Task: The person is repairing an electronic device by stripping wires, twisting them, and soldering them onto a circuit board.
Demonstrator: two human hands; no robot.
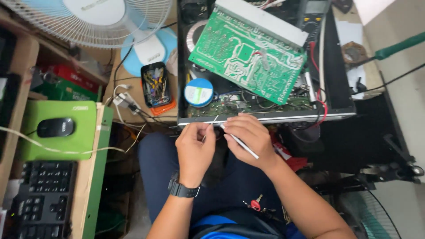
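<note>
My left hand [195,148], with a black watch on the wrist, pinches a thin wire [212,123] that rises toward the chassis edge. My right hand [249,135] holds a slim silver tool [243,145], like tweezers or a pen, its tip meeting the left fingers. Both hands are together just below the front rim of an open black amplifier chassis [265,117]. A green circuit board [248,53] is tilted up out of the chassis, solder side showing. A round blue tin [198,92] sits inside at the left.
A white fan [102,22] stands at the top left. A black mouse [55,127] lies on a green pad above a black keyboard [44,203]. A small parts box [156,84] sits left of the chassis. Keys [255,203] lie on my lap.
</note>
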